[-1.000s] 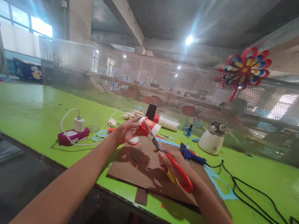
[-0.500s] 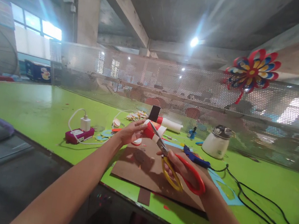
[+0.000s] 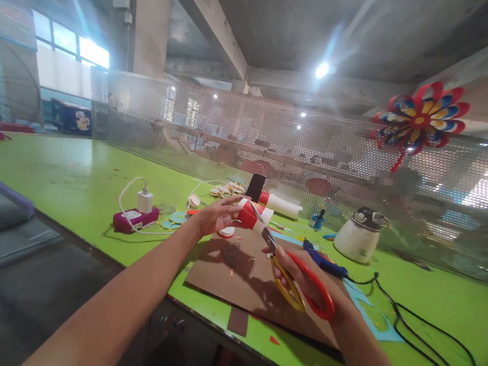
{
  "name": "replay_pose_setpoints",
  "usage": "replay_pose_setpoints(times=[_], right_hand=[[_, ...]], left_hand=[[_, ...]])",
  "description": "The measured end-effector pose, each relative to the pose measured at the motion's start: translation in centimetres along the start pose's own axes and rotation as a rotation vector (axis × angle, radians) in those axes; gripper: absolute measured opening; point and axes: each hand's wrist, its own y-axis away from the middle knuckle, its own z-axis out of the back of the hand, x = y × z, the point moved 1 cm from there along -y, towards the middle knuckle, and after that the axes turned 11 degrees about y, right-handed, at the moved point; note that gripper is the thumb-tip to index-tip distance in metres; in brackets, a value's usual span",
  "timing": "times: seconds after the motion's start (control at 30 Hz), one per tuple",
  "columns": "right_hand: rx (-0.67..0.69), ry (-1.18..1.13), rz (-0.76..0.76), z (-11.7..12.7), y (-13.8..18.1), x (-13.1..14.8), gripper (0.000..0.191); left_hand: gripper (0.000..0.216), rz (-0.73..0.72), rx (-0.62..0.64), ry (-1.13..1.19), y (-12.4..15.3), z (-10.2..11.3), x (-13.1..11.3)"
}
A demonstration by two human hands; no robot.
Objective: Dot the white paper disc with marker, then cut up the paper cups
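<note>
My left hand [image 3: 216,215] is closed on a red and white paper cup [image 3: 247,215], tipped on its side above the board. My right hand [image 3: 293,271] grips a pair of scissors [image 3: 326,303] with one red and one yellow handle loop. Their blades point up and left and lie against the cup; whether they are cutting into it I cannot tell. Beneath both hands is a brown board [image 3: 217,276] with small scraps on it. A round white piece with a red edge [image 3: 225,231] lies beside my left hand.
A blue glue gun [image 3: 326,262] with a black cord lies right of my hands, near light-blue paper [image 3: 387,327]. Behind are a phone-like dark slab [image 3: 255,186], white cups [image 3: 283,206], a small blue bottle [image 3: 317,220] and a white jug [image 3: 356,241]. A purple power strip [image 3: 134,219] sits left.
The whole view has shifted slightly, so everything appears a little further right. Both hands keep their hold on the cup and scissors, with the blades still at the cup.
</note>
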Motion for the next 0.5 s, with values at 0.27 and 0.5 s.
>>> replay_pose_setpoints(times=[0.27, 0.5], right_hand=[[0.022, -0.130, 0.082, -0.13, 0.32, 0.25, 0.050], [0.037, -0.126, 0.056, -0.13, 0.07, -0.45, 0.050]], left_hand=[[0.045, 0.004, -0.020, -0.005, -0.14, -0.04, 0.29], [0.042, -0.020, -0.038, -0.011, -0.26, 0.15, 0.05]])
